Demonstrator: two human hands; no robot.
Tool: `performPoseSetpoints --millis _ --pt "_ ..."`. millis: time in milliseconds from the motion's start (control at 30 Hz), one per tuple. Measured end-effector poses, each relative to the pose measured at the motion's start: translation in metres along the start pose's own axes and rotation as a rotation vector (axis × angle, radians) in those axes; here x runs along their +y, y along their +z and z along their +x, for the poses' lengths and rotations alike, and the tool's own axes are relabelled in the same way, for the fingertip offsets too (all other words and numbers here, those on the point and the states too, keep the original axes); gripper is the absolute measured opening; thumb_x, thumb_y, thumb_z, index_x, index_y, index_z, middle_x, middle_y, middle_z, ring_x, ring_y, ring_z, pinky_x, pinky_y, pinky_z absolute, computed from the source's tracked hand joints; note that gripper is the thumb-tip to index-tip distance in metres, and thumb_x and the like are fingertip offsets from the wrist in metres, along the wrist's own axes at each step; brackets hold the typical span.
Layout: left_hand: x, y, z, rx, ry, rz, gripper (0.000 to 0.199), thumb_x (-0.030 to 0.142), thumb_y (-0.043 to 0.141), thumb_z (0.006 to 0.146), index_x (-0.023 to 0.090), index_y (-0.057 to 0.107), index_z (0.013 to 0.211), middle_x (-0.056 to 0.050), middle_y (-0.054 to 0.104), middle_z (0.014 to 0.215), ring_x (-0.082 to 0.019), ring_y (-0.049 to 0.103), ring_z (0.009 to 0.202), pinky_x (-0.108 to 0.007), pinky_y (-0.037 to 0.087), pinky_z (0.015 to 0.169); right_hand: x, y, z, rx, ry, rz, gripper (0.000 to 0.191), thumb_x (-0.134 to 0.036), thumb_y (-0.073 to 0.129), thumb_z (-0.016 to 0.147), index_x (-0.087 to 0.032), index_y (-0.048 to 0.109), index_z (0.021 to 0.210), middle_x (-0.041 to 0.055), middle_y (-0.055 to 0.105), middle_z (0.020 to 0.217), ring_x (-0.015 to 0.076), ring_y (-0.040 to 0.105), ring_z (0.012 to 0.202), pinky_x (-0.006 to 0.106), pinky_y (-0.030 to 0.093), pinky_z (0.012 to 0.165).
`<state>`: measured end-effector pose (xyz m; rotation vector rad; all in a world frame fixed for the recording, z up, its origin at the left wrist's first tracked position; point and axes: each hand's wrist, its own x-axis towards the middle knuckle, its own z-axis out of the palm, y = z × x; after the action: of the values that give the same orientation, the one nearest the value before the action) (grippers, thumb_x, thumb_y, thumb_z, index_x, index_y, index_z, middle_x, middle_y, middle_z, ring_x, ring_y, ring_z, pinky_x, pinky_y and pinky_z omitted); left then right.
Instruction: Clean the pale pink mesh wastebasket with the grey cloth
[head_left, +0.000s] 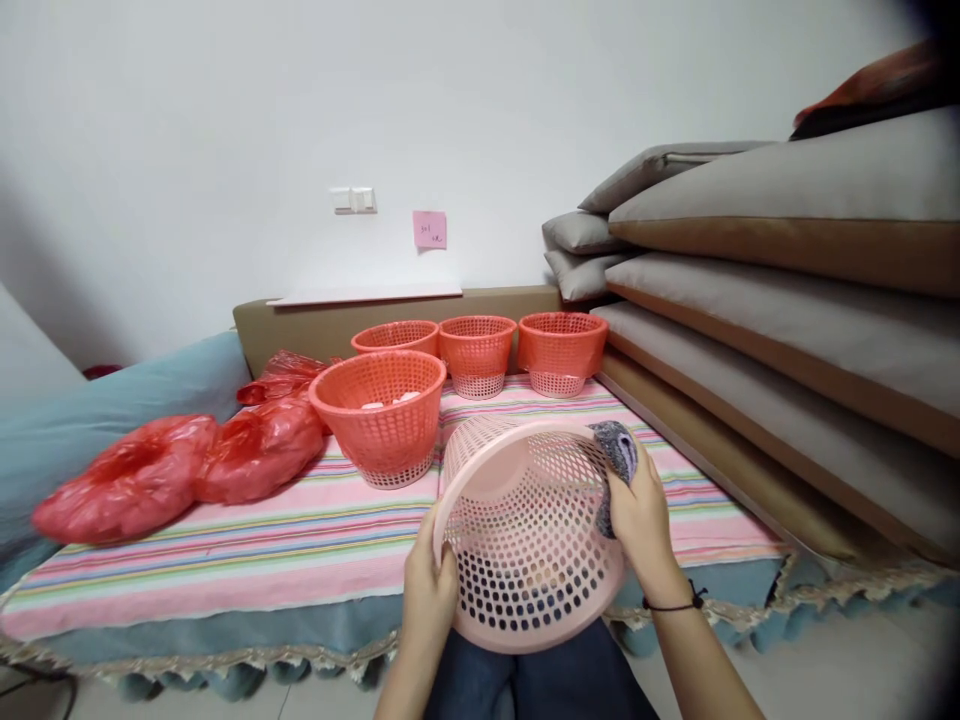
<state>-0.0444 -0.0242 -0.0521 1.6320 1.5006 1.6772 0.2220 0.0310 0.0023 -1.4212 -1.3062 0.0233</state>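
Note:
A pale pink plastic basket (480, 628) with round holes is tilted on its side above my lap, its mouth facing me. My left hand (430, 580) is closed on the left of its rim, thumb inside. In my right hand (641, 515) is a dark grey cloth (616, 450), pressed against the right of the rim. Part of the cloth is hidden behind the fingers. Just beyond, on the left, stands an upright basket lined with a red plastic bag (379, 410); a few white pieces lie inside.
Three more red-lined baskets (478, 345) line the back of the striped cloth (292, 530). Puffed red plastic bags (142, 470) lie at left by the blue armrest (142, 385). Grey and brown cushions (787, 320) are stacked high on the right. A pink note (430, 230) is on the wall.

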Motion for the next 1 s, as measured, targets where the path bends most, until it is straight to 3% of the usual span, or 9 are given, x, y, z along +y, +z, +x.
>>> performPoseSetpoints --millis 100,233,333,400,500,633,800,900,1000 --pt "0.015 0.005 0.015 -0.125 0.128 0.019 0.058 0.008 0.044 0.075 0.016 0.055 0.132 -0.012 0.063 0.132 -0.025 0.056 0.127 -0.045 0.041 0.11 -0.03 -0.003 0.008 -0.03 -0.225 -0.057 0.067 -0.016 0.041 0.079 -0.024 0.039 0.146 0.0082 0.05 0.144 0.0288 0.044 0.13 0.054 0.03 0.11" --pt "0.038 0.016 0.03 -0.23 0.259 0.052 0.072 0.001 0.041 0.067 0.017 0.053 0.136 -0.01 0.059 0.138 -0.024 0.051 0.132 -0.045 0.037 0.114 -0.078 -0.002 0.001 -0.242 -0.603 -0.195 0.084 -0.008 0.042 0.068 -0.033 0.035 0.148 -0.0028 0.035 0.156 0.0297 0.023 0.144 0.063 0.009 0.117" --pt "0.042 0.021 0.032 -0.236 0.261 0.058 0.074 -0.001 0.04 0.067 0.016 0.051 0.138 -0.012 0.057 0.14 -0.023 0.05 0.133 -0.046 0.036 0.114 -0.09 0.008 -0.011 -0.33 -0.77 -0.229 0.089 -0.005 0.044 0.064 -0.035 0.036 0.148 -0.0056 0.031 0.158 0.0306 0.013 0.148 0.064 0.007 0.117" --pt "0.04 0.02 0.032 -0.218 0.247 0.056 0.071 0.0 0.04 0.068 0.015 0.052 0.137 -0.012 0.059 0.138 -0.023 0.052 0.131 -0.045 0.038 0.113 -0.086 0.014 -0.015 -0.308 -0.785 -0.242 0.089 -0.005 0.044 0.065 -0.034 0.036 0.148 -0.0048 0.031 0.158 0.0307 0.01 0.149 0.064 0.008 0.117" --pt "0.037 0.016 0.031 -0.208 0.237 0.049 0.069 0.001 0.041 0.068 0.016 0.055 0.134 -0.011 0.061 0.135 -0.024 0.054 0.129 -0.044 0.04 0.112 -0.073 0.015 -0.01 -0.225 -0.706 -0.254 0.086 -0.005 0.044 0.068 -0.033 0.035 0.149 -0.001 0.03 0.158 0.0314 0.012 0.149 0.065 0.011 0.116" --pt "0.03 0.008 0.028 -0.184 0.185 0.054 0.06 0.005 0.043 0.073 0.015 0.055 0.132 -0.013 0.063 0.131 -0.025 0.057 0.126 -0.046 0.042 0.11 -0.043 0.004 -0.001 -0.083 -0.467 -0.211 0.079 -0.01 0.045 0.075 -0.029 0.031 0.151 0.0043 0.033 0.157 0.0307 0.022 0.146 0.063 0.016 0.116" --pt "0.013 -0.002 0.019 -0.124 0.104 0.044 0.055 0.011 0.044 0.077 0.015 0.054 0.131 -0.014 0.065 0.128 -0.026 0.06 0.122 -0.046 0.046 0.106 0.026 -0.005 -0.033 -0.02 0.054 0.107 0.062 -0.032 0.046 0.088 -0.019 0.038 0.147 0.0134 0.046 0.147 0.0283 0.042 0.136 0.05 0.032 0.113" --pt "0.006 -0.004 0.017 -0.109 0.082 0.04 0.057 0.01 0.044 0.075 0.015 0.054 0.131 -0.013 0.067 0.126 -0.025 0.062 0.12 -0.044 0.047 0.104 0.054 -0.003 -0.057 -0.021 0.339 0.283 0.066 -0.048 0.048 0.088 -0.014 0.043 0.144 0.0169 0.049 0.144 0.0298 0.045 0.134 0.048 0.031 0.114" --pt "0.009 -0.003 0.02 -0.117 0.092 0.044 0.059 0.008 0.045 0.073 0.016 0.055 0.131 -0.012 0.067 0.125 -0.024 0.061 0.12 -0.043 0.047 0.105 0.05 -0.004 -0.051 -0.024 0.291 0.281 0.062 -0.044 0.048 0.089 -0.016 0.043 0.143 0.0149 0.05 0.144 0.0279 0.045 0.134 0.047 0.03 0.114"
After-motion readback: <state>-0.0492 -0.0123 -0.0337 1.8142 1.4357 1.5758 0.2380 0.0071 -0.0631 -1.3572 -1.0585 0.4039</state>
